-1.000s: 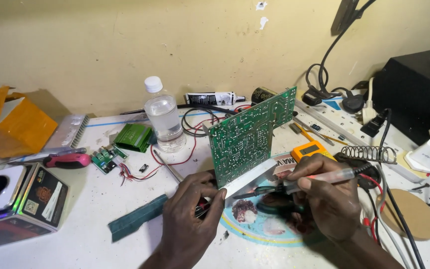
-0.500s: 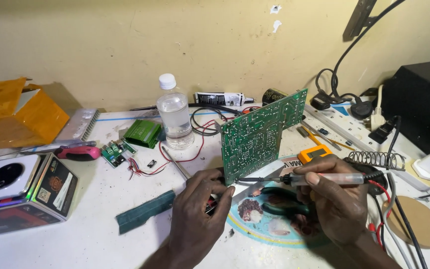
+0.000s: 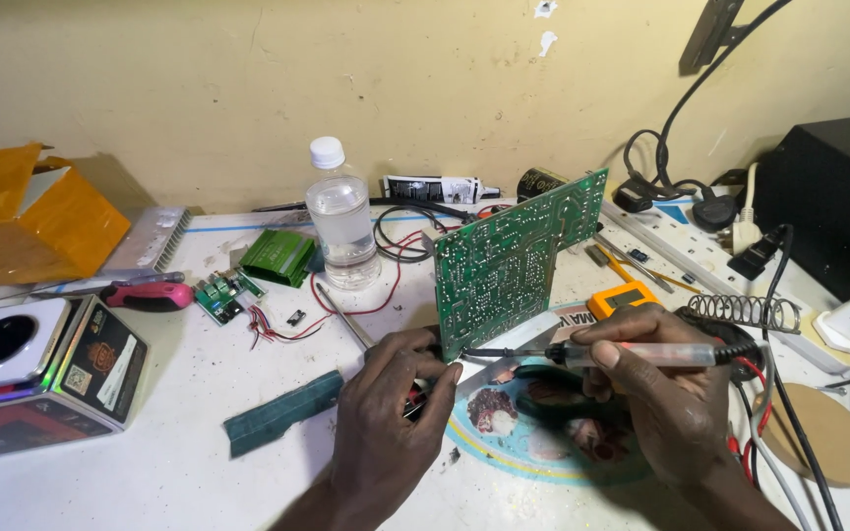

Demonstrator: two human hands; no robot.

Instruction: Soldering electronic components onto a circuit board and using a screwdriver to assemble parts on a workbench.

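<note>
Head view: circuit board (image 3: 514,258) steeper (closer)

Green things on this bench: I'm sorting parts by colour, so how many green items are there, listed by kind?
Large green circuit board, held upright by the left hand: 1
Small green circuit board: 1
Green ribbed block: 1
Dark green strip: 1
Total: 4
The right hand holds a soldering iron to the large board; it is not green.
</note>
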